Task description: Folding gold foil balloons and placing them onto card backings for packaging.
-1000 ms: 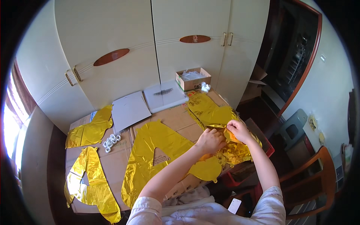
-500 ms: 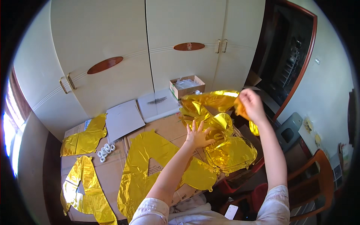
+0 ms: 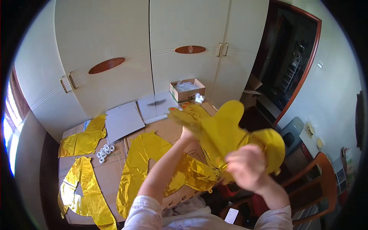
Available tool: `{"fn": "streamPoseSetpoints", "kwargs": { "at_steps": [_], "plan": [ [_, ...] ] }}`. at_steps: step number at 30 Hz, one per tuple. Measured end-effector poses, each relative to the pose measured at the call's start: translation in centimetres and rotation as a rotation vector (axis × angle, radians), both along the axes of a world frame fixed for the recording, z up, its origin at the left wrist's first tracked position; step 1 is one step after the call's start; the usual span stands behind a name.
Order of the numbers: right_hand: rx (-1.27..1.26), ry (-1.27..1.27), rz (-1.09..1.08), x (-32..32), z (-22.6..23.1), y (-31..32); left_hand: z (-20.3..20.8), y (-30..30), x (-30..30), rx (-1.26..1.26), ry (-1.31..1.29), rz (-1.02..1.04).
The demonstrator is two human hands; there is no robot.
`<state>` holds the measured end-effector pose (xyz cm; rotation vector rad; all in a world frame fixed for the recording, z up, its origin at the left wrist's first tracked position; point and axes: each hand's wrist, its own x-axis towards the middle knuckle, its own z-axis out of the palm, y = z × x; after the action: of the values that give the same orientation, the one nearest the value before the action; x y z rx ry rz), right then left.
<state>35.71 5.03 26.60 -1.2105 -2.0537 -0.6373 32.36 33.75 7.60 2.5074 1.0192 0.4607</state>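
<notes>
A large flat gold foil balloon (image 3: 226, 130) with rounded lobes is lifted above the right part of the table. My right hand (image 3: 247, 166), blurred by motion, has its fingers curled on the near edge of this foil. At its left end is my left hand (image 3: 188, 134), its fingers hidden by the gold sheet, so their grip does not show. Left of my left forearm, a flat foil balloon with a cut-out (image 3: 132, 172) lies spread on the cardboard. Another piece with an opening (image 3: 90, 180) lies at the near left, and a smaller gold foil piece (image 3: 86, 140) farther back.
Several white rolls (image 3: 104, 152) sit between the foil pieces on the cardboard-covered table (image 3: 115, 168). Grey-white sheets (image 3: 124, 122) and an open carton (image 3: 188, 94) of clear plastic pieces stand toward the wardrobe (image 3: 184, 23). At right are a wooden chair (image 3: 331, 180) and a grey stool (image 3: 293, 128).
My right hand has come nearer and lower, bringing the foil balloon across toward me. My left hand, earlier spread flat on the foil, has moved slightly left and is now partly covered.
</notes>
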Motion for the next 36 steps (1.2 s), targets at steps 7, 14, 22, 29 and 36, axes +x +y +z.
{"fn": "streamPoseSetpoints", "kwargs": {
  "at_steps": [7, 14, 22, 29, 36],
  "plan": [
    [-0.198, 0.089, 0.176, -4.9, -12.4, 2.5, -2.1, 2.5, -14.2, -0.421, -0.228, -0.02],
    [-0.159, 0.071, 0.237, -12.9, -17.4, 6.2, 0.1, 1.8, -30.7, 0.043, -0.249, 0.462],
    [-0.257, 0.037, 0.175, -16.0, -19.2, 5.7, 0.6, -2.2, -31.0, 0.393, 0.022, 0.23],
    [-0.213, -0.003, 0.102, -15.6, -17.3, 3.5, 0.9, 6.7, -32.2, 0.5, 0.229, 0.378],
    [-0.235, 0.05, 0.053, -14.7, -16.4, 2.7, 0.6, 12.0, -32.1, 0.452, 0.402, 0.312]
  ]
}}
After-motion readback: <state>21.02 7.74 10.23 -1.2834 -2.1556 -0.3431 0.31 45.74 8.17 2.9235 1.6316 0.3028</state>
